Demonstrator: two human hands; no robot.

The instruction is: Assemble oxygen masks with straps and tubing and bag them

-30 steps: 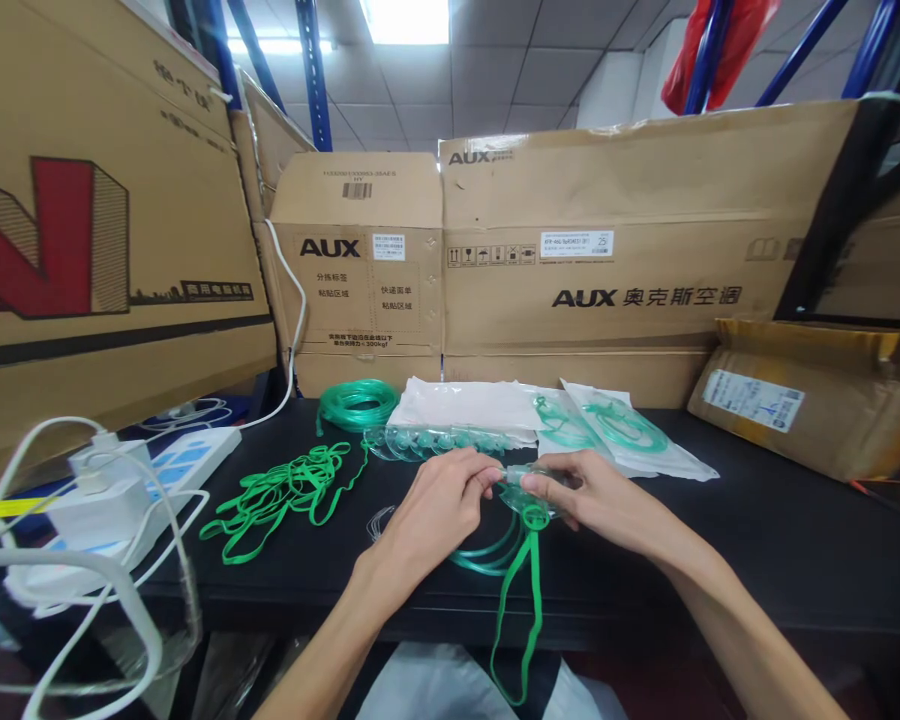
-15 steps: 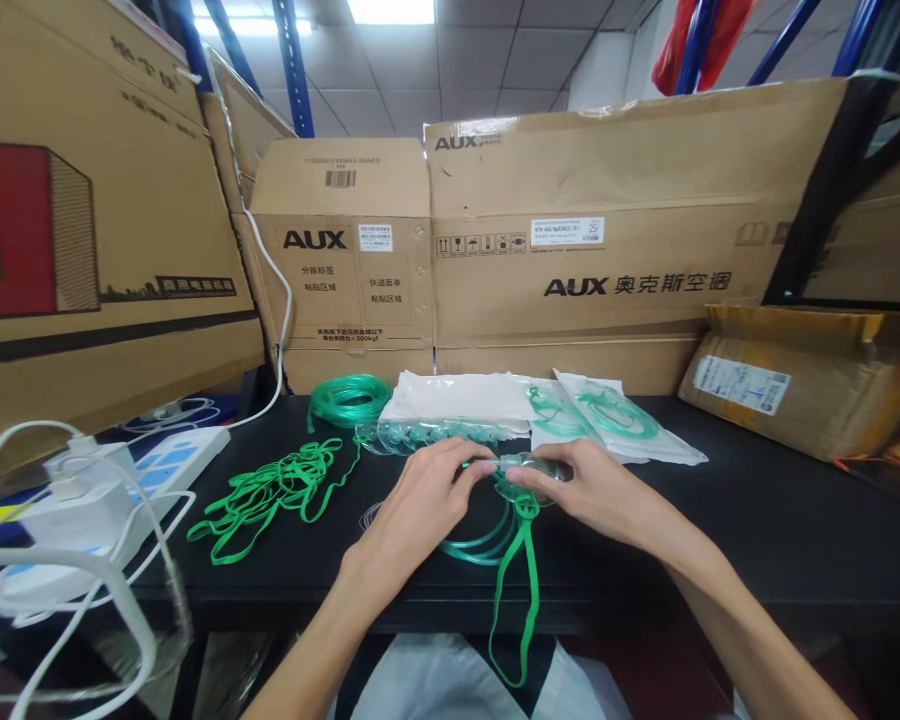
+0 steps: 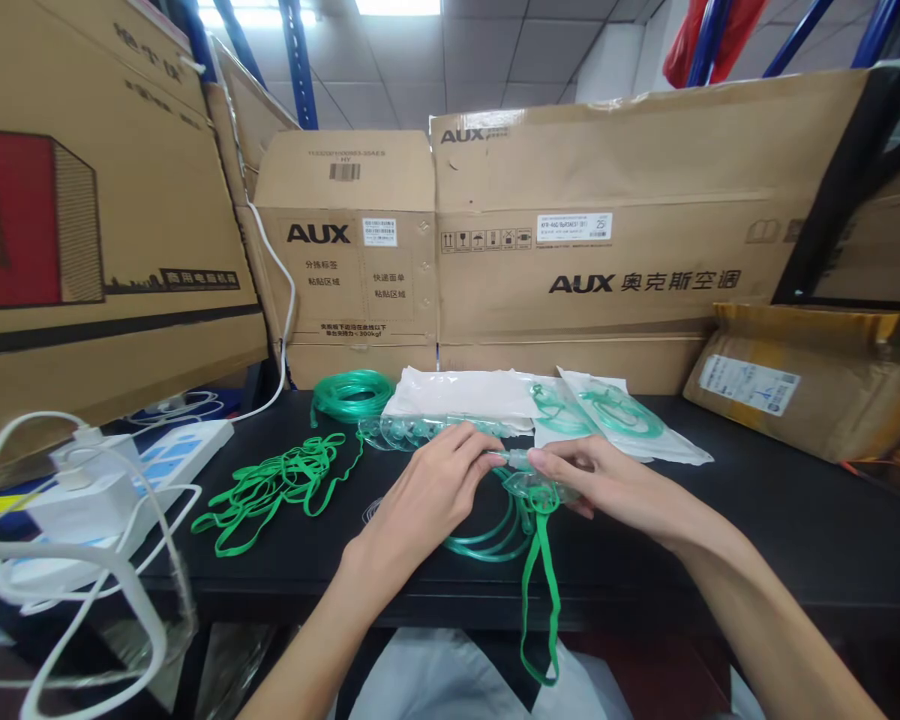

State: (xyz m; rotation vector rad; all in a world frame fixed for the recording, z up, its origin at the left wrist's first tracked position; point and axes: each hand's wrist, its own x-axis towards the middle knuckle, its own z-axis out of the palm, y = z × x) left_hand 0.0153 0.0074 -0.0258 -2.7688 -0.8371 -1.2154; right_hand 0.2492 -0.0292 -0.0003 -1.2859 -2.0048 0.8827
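Note:
A clear oxygen mask (image 3: 534, 487) with a green elastic strap (image 3: 540, 600) is held above the front of the black table. My right hand (image 3: 615, 482) is closed around it, thumb by a clear connector (image 3: 519, 459) at its top. My left hand (image 3: 442, 475) pinches the end of the green tubing against the other side of that connector; the fingers hide most of this end. Loops of the green tubing (image 3: 487, 550) lie below the hands. The strap dangles in a loop over the table's front edge.
Behind the hands lie a row of clear masks (image 3: 405, 432), white packets (image 3: 461, 392) and bagged green tubing (image 3: 622, 410). To the left are a tubing coil (image 3: 351, 396), tangled green elastic (image 3: 281, 490) and a power strip (image 3: 187, 450). Cardboard boxes (image 3: 817, 385) surround the table.
My right hand has shifted slightly right and turned the mask, and the strap swings right with it. My left hand stays at the connector, fingers a little more closed over it.

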